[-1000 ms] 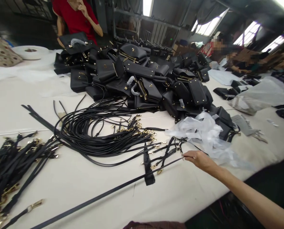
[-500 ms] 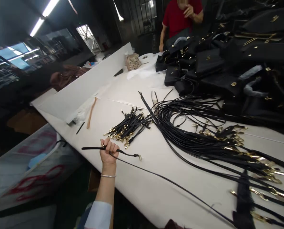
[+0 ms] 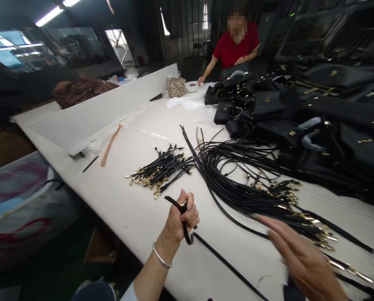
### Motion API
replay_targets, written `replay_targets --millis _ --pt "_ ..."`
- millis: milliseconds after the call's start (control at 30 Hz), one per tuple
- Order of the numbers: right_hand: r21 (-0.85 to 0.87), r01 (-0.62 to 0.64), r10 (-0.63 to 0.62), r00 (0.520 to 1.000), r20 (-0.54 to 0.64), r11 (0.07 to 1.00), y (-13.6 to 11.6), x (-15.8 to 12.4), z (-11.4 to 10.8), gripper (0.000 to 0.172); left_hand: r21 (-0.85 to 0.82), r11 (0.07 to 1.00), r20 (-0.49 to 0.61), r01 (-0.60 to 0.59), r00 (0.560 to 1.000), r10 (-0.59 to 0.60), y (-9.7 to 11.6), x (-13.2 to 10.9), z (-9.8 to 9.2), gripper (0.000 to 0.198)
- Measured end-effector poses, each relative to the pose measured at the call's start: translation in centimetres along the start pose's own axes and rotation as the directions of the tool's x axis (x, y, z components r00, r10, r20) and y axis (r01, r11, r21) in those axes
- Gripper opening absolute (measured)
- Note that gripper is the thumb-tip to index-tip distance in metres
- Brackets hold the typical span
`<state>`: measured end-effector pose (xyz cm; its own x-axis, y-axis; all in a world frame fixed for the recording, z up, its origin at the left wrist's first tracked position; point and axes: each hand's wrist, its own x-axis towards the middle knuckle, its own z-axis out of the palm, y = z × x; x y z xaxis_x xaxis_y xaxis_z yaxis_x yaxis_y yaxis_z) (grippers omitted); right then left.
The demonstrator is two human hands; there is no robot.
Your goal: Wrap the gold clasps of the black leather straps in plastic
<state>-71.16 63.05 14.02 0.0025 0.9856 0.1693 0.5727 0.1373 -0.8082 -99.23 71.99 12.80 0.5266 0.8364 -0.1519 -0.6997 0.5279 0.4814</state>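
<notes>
My left hand (image 3: 181, 223), a bangle on its wrist, is closed round a thin black strap (image 3: 228, 265) with a small gold buckle. One short end sticks out above the thumb, and a loop hangs below the fist. The strap's long part runs down to the bottom edge. My right hand (image 3: 303, 257), slightly blurred, is stretched out flat at the lower right. It is over the gold-clasp end of a bundle of long black straps (image 3: 234, 184). Beyond my left hand lies a pile of short black straps (image 3: 162, 167) with gold clasps.
Many black handbags (image 3: 268, 104) are heaped at the right and back. A person in a red shirt (image 3: 237, 46) stands at the far end, one hand by a white roll (image 3: 191, 86). A white board (image 3: 118, 106) stands along the left side; a tan strip (image 3: 111, 144) lies near it.
My left hand has moved right and nearer with the strap, which now bends into a loop below the fist. My right hand has come into view. The person has lowered a raised hand.
</notes>
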Motion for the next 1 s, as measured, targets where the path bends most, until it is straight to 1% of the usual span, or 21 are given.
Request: replay_targets --millis 67,100,133,167,233,300,333,367,400,433,500,567,600,633,667,733,767,833,900,933,1000 --pt "0.107 -0.015 -0.003 0.986 0.168 0.994 -3.8 2.8 1.3 0.039 0.016 0.981 0.060 0.193 0.979 -0.194 -2.6 0.7 1.3 0.044" --pt "0.166 -0.034 -0.013 0.961 0.276 0.985 -5.4 4.2 2.0 0.043 0.030 0.958 0.085 0.286 0.954 -0.287 -3.7 0.8 1.7 0.041" --pt "0.217 -0.059 -0.028 0.926 0.377 0.974 -6.7 5.5 2.5 0.047 0.043 0.928 0.106 0.369 0.922 -0.372 -4.6 0.9 2.1 0.038" --pt "0.248 -0.094 -0.039 0.874 0.484 0.964 -7.6 6.4 2.8 0.049 0.053 0.897 0.124 0.438 0.889 -0.442 -5.4 0.8 2.3 0.037" --pt "0.301 -0.182 -0.059 0.762 0.644 0.936 -8.2 7.3 2.9 0.050 0.061 0.836 0.152 0.545 0.823 -0.547 -6.6 0.5 2.6 0.042" --pt "0.346 -0.261 -0.092 0.665 0.741 0.901 -7.6 7.3 2.5 0.047 0.053 0.788 0.176 0.613 0.771 -0.612 -7.4 0.2 2.8 0.052" --pt "0.369 -0.300 -0.104 0.636 0.765 0.880 -7.1 7.0 2.3 0.045 0.053 0.771 0.177 0.635 0.754 -0.633 -7.7 0.1 2.8 0.055" --pt "0.391 -0.339 -0.107 0.623 0.775 0.856 -6.6 6.8 2.2 0.043 0.059 0.761 0.162 0.646 0.746 -0.646 -8.0 0.1 2.9 0.056" --pt "0.410 -0.373 -0.102 0.624 0.775 0.832 -6.2 6.5 2.2 0.040 0.070 0.759 0.134 0.647 0.748 -0.650 -8.3 0.1 3.0 0.055" --pt "0.430 -0.400 -0.093 0.636 0.766 0.809 -5.9 6.3 2.2 0.038 0.085 0.767 0.094 0.636 0.761 -0.642 -8.6 0.2 3.0 0.051" --pt "0.477 -0.434 -0.053 0.695 0.717 0.764 -5.6 6.0 2.2 0.034 0.120 0.804 -0.004 0.583 0.810 -0.587 -8.8 0.5 3.1 0.041" --pt "0.527 -0.458 0.023 0.770 0.637 0.716 -5.6 5.9 1.7 0.033 0.147 0.854 -0.092 0.500 0.866 -0.491 -8.3 0.6 2.9 0.034" --pt "0.567 -0.469 0.075 0.811 0.581 0.677 -5.7 5.8 1.1 0.032 0.177 0.878 -0.131 0.445 0.895 -0.428 -7.8 0.6 2.7 0.033" --pt "0.612 -0.479 0.135 0.843 0.521 0.629 -5.8 5.6 0.4 0.031 0.220 0.899 -0.159 0.379 0.923 -0.350 -7.2 0.5 2.6 0.034" --pt "0.653 -0.488 0.194 0.861 0.471 0.580 -5.8 5.5 -0.3 0.030 0.269 0.912 -0.170 0.311 0.947 -0.273 -6.4 0.3 2.4 0.034" --pt "0.686 -0.509 0.279 0.860 0.426 0.520 -5.6 4.9 -1.7 0.029 0.361 0.907 -0.157 0.215 0.973 -0.168 -4.9 -0.1 2.2 0.033" --pt "0.661 -0.534 0.304 0.845 0.441 0.527 -5.4 4.6 -2.2 0.030 0.397 0.897 -0.147 0.197 0.978 -0.150 -4.3 -0.4 2.2 0.032" --pt "0.540 -0.595 0.333 0.794 0.509 0.595 -4.7 3.9 -2.5 0.032 0.466 0.861 -0.140 0.204 0.978 -0.156 -3.5 -0.8 2.4 0.032" --pt "0.415 -0.627 0.354 0.746 0.564 0.659 -3.9 3.2 -2.2 0.036 0.541 0.814 -0.127 0.211 0.977 -0.170 -3.0 -1.1 2.9 0.037" --pt "0.377 -0.635 0.369 0.732 0.573 0.674 -3.4 2.9 -1.9 0.038 0.564 0.798 -0.116 0.212 0.977 -0.178 -2.9 -1.3 3.2 0.040" --pt "0.363 -0.651 0.404 0.725 0.557 0.667 -2.4 2.3 -1.4 0.040 0.564 0.794 -0.102 0.226 0.973 -0.205 -2.8 -1.6 3.9 0.049"
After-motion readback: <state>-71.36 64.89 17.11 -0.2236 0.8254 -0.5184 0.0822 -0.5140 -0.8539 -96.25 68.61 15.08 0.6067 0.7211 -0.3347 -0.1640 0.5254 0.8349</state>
